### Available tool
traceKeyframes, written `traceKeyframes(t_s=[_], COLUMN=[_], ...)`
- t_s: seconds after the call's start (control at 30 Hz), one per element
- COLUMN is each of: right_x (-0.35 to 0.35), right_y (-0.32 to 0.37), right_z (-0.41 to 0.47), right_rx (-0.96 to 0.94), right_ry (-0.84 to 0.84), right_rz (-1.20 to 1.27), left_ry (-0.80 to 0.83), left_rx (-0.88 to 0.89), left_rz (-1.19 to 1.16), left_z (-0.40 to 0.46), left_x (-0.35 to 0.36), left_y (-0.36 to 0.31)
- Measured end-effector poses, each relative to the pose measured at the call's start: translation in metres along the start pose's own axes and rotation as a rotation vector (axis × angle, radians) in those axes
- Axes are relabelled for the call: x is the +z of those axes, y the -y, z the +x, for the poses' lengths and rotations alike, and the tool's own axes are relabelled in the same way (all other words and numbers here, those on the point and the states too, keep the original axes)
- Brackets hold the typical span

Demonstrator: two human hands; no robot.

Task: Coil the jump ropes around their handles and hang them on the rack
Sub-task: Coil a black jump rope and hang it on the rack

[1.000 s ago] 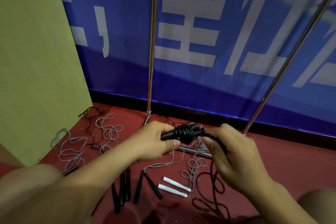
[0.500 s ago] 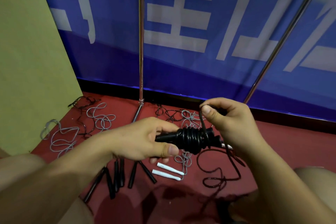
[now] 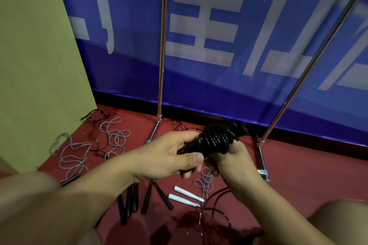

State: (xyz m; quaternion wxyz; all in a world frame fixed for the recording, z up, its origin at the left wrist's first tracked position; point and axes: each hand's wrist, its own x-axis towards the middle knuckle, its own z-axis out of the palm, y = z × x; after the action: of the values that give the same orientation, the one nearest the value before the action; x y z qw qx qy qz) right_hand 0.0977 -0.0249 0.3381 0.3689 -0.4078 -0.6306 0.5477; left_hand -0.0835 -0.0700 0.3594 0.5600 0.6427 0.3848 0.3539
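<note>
Above the red floor [image 3: 298, 169], at the middle of the view, the left hand [image 3: 167, 157] grips the near end of the black handles [image 3: 191, 148], thumb laid along them; the right hand [image 3: 233, 157] cups the coiled black rope [image 3: 216, 138] from below (whether its fingers curl round the coil or pinch the cord I cannot tell); a loose tail of dark rope [image 3: 211, 213] trails to the floor near the right forearm. Beneath the arms lie black handles [image 3: 147, 199] and two white handles [image 3: 185, 195]; grey ropes [image 3: 115, 137] sprawl to the left. Far behind, two metal rack poles [image 3: 162, 45] rise before a blue banner [image 3: 239, 89]; a green board [image 3: 39, 65] leans at left.
</note>
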Motion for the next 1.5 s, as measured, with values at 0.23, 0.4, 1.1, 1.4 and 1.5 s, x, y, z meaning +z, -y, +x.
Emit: traceKeyframes(t_s=[0.23,0.4,1.1,1.4,1.5], right_x=[0.01,0.008,-0.011,-0.021,-0.027], right_y=[-0.004,-0.004,0.009,0.006,0.007], right_z=[-0.008,-0.01,-0.012,0.003,0.008], right_rx=[-0.096,-0.123,-0.196,-0.179,-0.213], right_ry=[0.042,0.026,-0.017,-0.075,-0.126], right_rz=[-0.288,-0.416,-0.519,-0.502,-0.562], left_ry=[-0.261,-0.445,-0.654,-0.374,-0.273], left_rx=[-0.076,-0.167,-0.335,-0.342,-0.288], left_rz=[0.104,0.161,0.675,0.838,0.869], left_z=[0.006,0.011,0.026,0.027,0.025], left_x=[-0.011,-0.014,-0.027,-0.014,-0.009], left_y=[0.004,0.008,0.038,0.042,0.039])
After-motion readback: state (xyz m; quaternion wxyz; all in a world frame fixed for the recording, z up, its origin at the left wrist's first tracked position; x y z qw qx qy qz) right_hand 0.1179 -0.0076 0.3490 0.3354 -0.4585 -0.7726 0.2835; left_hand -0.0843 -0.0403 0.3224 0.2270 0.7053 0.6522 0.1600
